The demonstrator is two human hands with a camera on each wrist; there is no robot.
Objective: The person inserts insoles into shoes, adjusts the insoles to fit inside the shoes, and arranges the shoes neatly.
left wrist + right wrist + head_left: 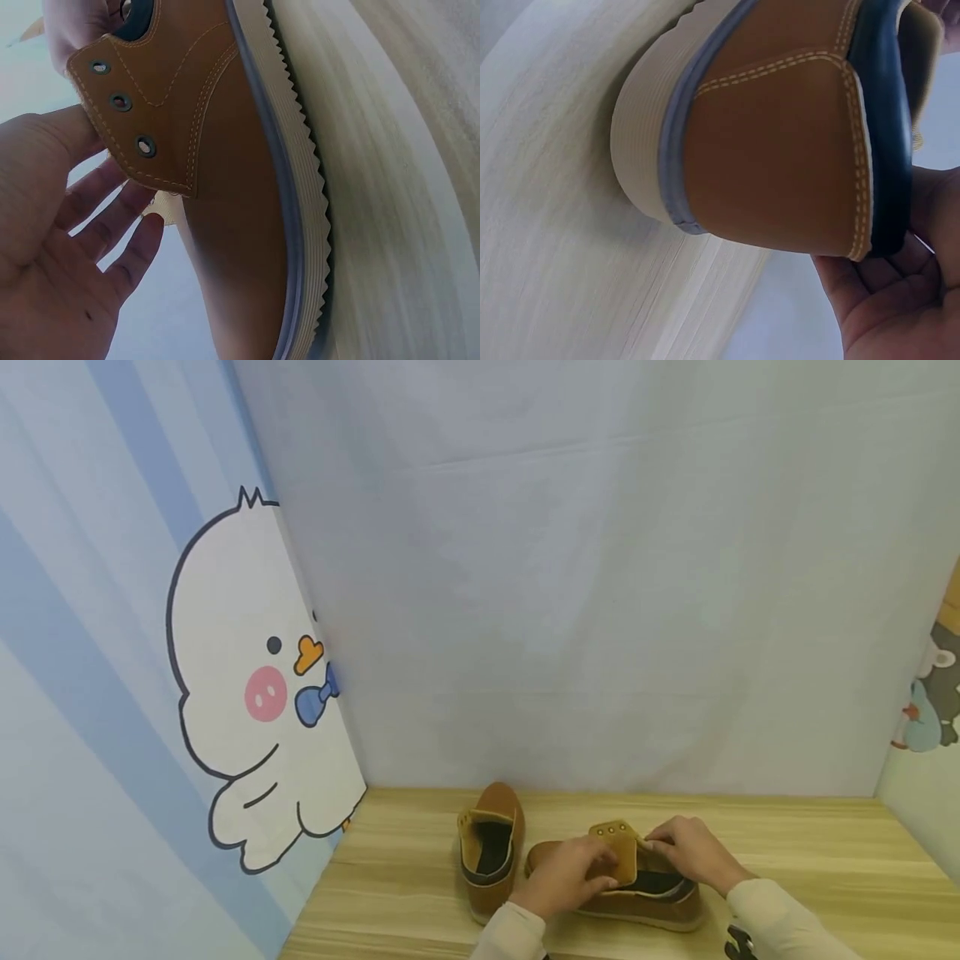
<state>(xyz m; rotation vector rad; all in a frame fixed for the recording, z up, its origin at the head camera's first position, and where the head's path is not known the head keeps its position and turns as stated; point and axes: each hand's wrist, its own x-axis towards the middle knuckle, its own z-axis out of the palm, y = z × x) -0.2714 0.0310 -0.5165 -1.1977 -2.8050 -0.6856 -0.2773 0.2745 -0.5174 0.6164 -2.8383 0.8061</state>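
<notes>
A brown lace-less shoe (660, 906) lies with its toe to the left, tan lining and dark collar showing. My left hand (566, 875) is at its opening, thumb and fingers holding around the raised eyelet part. In the left wrist view the left hand (67, 225) has its digits behind the eyelet flap (135, 112), partly hidden. The right hand (693, 852) pinches the far edge of the opening, beside a raised tan flap with eyelets (617, 852). The right wrist view has the heel (772, 157) in front, with the right hand (907, 300) beyond the collar.
A matching brown shoe (497, 802) stands to the left, toe pointing away, its opening spread. Both shoes are on a wood-grain table (397, 877). Behind rises a pale cloth backdrop (600, 610); a cartoon-printed curtain (232, 585) is at left. A small black object (738, 942) is by the right sleeve.
</notes>
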